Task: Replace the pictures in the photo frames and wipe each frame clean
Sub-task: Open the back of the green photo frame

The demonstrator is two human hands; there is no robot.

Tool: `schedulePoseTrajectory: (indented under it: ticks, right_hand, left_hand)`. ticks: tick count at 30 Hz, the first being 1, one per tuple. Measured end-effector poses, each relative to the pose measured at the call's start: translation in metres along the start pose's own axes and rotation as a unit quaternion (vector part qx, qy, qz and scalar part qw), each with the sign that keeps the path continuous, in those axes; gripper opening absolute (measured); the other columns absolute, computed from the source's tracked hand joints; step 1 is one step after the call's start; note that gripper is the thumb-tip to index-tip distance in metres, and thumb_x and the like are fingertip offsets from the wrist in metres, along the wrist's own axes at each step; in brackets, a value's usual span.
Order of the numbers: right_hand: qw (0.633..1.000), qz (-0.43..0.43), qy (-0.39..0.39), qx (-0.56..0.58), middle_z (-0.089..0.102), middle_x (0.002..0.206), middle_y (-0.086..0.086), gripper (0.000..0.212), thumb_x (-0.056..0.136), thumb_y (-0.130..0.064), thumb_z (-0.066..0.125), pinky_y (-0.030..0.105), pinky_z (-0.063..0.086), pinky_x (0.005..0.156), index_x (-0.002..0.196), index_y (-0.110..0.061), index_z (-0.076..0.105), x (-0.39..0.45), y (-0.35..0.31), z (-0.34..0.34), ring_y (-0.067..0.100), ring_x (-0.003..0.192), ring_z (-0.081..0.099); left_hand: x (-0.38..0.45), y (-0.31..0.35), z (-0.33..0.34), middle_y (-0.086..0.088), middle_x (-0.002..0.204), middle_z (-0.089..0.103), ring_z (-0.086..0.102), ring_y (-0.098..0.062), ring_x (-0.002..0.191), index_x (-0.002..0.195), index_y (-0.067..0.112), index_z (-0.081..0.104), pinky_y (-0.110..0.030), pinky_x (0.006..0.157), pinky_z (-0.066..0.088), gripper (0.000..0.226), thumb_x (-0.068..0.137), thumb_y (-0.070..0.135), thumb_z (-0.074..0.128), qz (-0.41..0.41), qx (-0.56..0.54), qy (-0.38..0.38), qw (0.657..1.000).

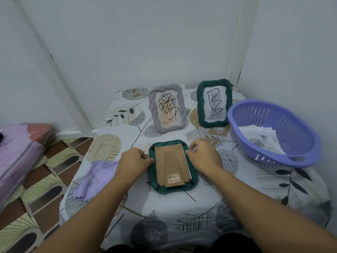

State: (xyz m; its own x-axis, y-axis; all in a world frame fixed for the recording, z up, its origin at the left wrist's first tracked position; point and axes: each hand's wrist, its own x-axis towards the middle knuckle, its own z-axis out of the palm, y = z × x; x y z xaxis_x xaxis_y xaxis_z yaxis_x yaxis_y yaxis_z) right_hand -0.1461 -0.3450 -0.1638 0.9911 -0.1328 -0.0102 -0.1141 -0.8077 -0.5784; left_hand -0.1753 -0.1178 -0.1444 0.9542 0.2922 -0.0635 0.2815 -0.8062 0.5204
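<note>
A dark green photo frame (pixel 193 175) lies face down in the middle of the table, its brown cardboard back (pixel 171 163) with a barcode sticker facing up. My left hand (pixel 134 160) pinches at the frame's left edge near a small black clip. My right hand (pixel 203 155) has its fingertips on the frame's upper right edge. A grey frame (pixel 166 107) and a second green frame (pixel 214 103) stand upright behind, each holding a scribbled picture. A purple cloth (pixel 94 178) lies flat to the left of the face-down frame.
A purple plastic basket (pixel 291 141) with loose printed pictures (pixel 260 138) sits at the right. The table wears a leaf-patterned cloth (pixel 182 207) and stands in a wall corner. A pink wrapped bundle (pixel 20 154) lies on the patterned floor at the left.
</note>
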Motion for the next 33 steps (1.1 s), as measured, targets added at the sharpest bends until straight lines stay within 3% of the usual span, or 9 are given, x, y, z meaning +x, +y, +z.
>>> schedulePoseTrajectory:
  ticks: [5, 14, 17, 19, 22, 26, 29, 33]
  right_hand:
    - [1.000, 0.006, -0.003, -0.008, 0.069, 0.094, -0.009, 0.013, 0.094, -0.043, 0.066, 0.038, 0.057, 0.079, 0.092, -0.031, 0.061, 0.000, -0.001, 0.000, 0.021, 0.088, 0.065]
    - [1.000, -0.001, 0.017, 0.006, 0.068, 0.096, -0.008, 0.012, 0.095, -0.039, 0.066, 0.039, 0.056, 0.081, 0.093, -0.029, 0.061, 0.011, -0.004, 0.004, 0.021, 0.087, 0.064]
    - [1.000, -0.006, 0.018, 0.020, 0.070, 0.095, -0.009, 0.013, 0.096, -0.041, 0.065, 0.040, 0.054, 0.084, 0.096, -0.029, 0.059, 0.007, -0.002, 0.005, 0.020, 0.088, 0.065]
    - [0.998, -0.027, 0.023, 0.044, 0.068, 0.094, -0.013, 0.012, 0.095, -0.041, 0.064, 0.043, 0.052, 0.089, 0.100, -0.031, 0.058, 0.002, 0.001, 0.005, 0.017, 0.091, 0.063]
    - [0.994, -0.077, 0.031, 0.072, 0.060, 0.093, -0.016, 0.010, 0.093, -0.041, 0.065, 0.043, 0.050, 0.090, 0.099, -0.037, 0.058, -0.009, 0.010, 0.003, 0.008, 0.088, 0.058]
    - [0.982, -0.131, -0.013, 0.139, 0.063, 0.090, -0.014, 0.007, 0.091, -0.033, 0.071, 0.031, 0.050, 0.077, 0.088, -0.036, 0.067, -0.025, 0.022, -0.004, 0.001, 0.080, 0.056]
    - [0.963, -0.138, -0.078, 0.215, 0.067, 0.081, -0.011, 0.008, 0.090, -0.025, 0.076, 0.019, 0.045, 0.064, 0.085, -0.030, 0.072, -0.038, 0.028, -0.013, 0.001, 0.067, 0.053]
    - [0.961, -0.169, -0.129, 0.179, 0.065, 0.086, -0.010, 0.007, 0.084, -0.025, 0.081, 0.016, 0.045, 0.067, 0.083, -0.030, 0.076, -0.046, 0.036, -0.020, 0.005, 0.071, 0.054]
  left_hand:
    - [0.002, 0.001, 0.001, 0.001, 0.072, 0.069, 0.055, -0.007, 0.064, 0.079, 0.011, 0.076, -0.021, 0.051, 0.036, 0.022, 0.085, 0.031, 0.082, -0.006, -0.007, -0.017, 1.000]
    - [0.010, 0.005, 0.007, -0.001, 0.075, 0.070, 0.063, -0.018, 0.078, 0.079, 0.012, 0.075, -0.026, 0.062, 0.040, 0.021, 0.087, 0.030, 0.081, 0.002, -0.028, -0.001, 1.000]
    - [-0.001, 0.004, 0.007, 0.000, 0.084, 0.070, 0.064, -0.020, 0.087, 0.091, 0.014, 0.070, -0.028, 0.069, 0.041, 0.023, 0.088, 0.035, 0.079, 0.002, -0.055, 0.021, 0.998]
    - [-0.014, 0.004, 0.005, 0.002, 0.085, 0.067, 0.062, -0.015, 0.082, 0.104, 0.019, 0.061, -0.031, 0.066, 0.042, 0.026, 0.091, 0.036, 0.077, 0.011, -0.098, 0.036, 0.994]
    - [-0.033, 0.001, 0.004, 0.004, 0.082, 0.067, 0.062, -0.010, 0.075, 0.102, 0.023, 0.059, -0.027, 0.061, 0.045, 0.017, 0.094, 0.030, 0.073, 0.055, -0.140, 0.038, 0.988]
    - [-0.049, -0.009, 0.005, 0.009, 0.077, 0.071, 0.059, 0.001, 0.066, 0.080, 0.026, 0.071, -0.011, 0.060, 0.044, 0.011, 0.089, 0.024, 0.077, 0.127, -0.129, -0.001, 0.984]
    - [-0.059, -0.016, 0.009, 0.013, 0.077, 0.073, 0.062, -0.001, 0.070, 0.080, 0.028, 0.077, -0.012, 0.063, 0.047, 0.010, 0.087, 0.023, 0.079, 0.140, -0.140, -0.042, 0.979]
    - [-0.062, -0.023, 0.010, 0.014, 0.079, 0.074, 0.066, -0.011, 0.075, 0.082, 0.029, 0.080, -0.013, 0.066, 0.048, 0.011, 0.084, 0.018, 0.083, 0.134, -0.183, -0.065, 0.972]
